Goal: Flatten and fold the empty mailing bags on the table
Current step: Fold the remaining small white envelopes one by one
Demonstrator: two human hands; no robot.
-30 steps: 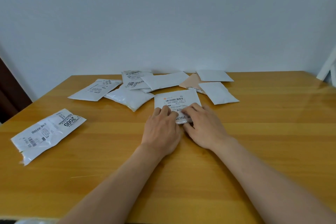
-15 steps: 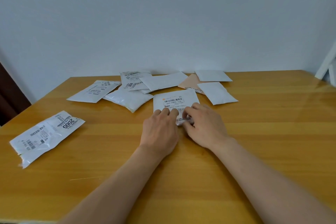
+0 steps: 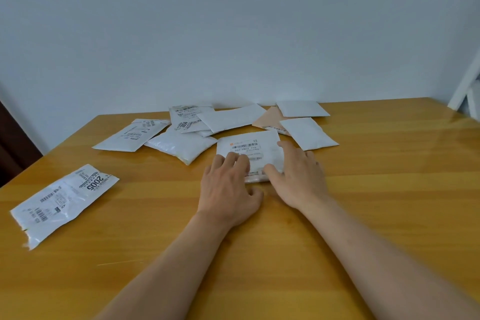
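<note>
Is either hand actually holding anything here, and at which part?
Nothing is lifted. Both hands press the white labelled mailing bag flat on the wooden table: left hand on its near left part, right hand along its right edge.

Bag under my hands [image 3: 249, 148]: white shipping label with a barcode and a code line that reads roughly "587 P802 770", digits blurry, with a small orange mark at the label's top left. Bag at far left [image 3: 63, 202]: big upside-down "2005", plus barcodes and small print too fine to read. Bag at back of the pile [image 3: 183, 117]: bold "3004" printed sideways, barcode above it. Long bag left of the pile [image 3: 130, 135]: barcode, text unreadable.
</note>
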